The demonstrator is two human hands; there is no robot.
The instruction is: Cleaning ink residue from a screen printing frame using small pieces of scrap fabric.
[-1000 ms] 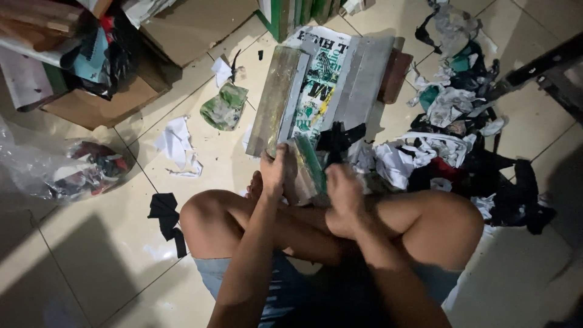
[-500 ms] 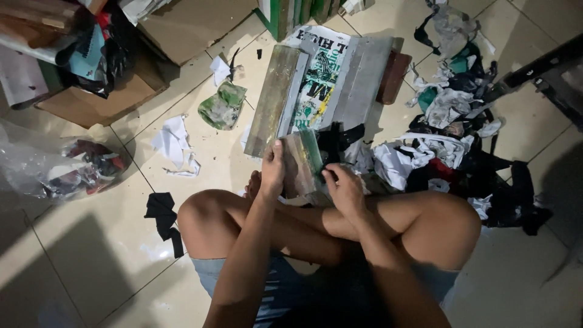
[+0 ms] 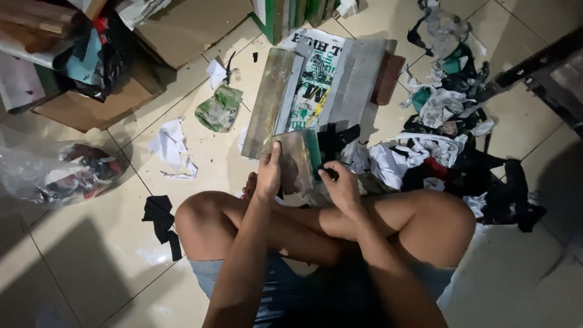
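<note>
I sit cross-legged on a tiled floor. My left hand (image 3: 268,176) holds a flat wooden-handled squeegee with a green blade (image 3: 297,159) upright in front of my knees. My right hand (image 3: 341,187) grips a black rag (image 3: 334,141) pressed against the blade's right side. Just beyond, several longer squeegees (image 3: 271,100) lie side by side on a printed sheet (image 3: 316,85).
A heap of black, white and coloured rags (image 3: 449,140) lies at the right. A cardboard box (image 3: 91,91) and a clear plastic bag of scraps (image 3: 61,173) are at the left. Crumpled white paper (image 3: 172,146), a green-stained rag (image 3: 220,108) and a black scrap (image 3: 161,215) dot the floor.
My right hand has slid from the lower edge up toward the green blade with the black rag. My left hand stays on the squeegee, which now stands slightly more upright.
</note>
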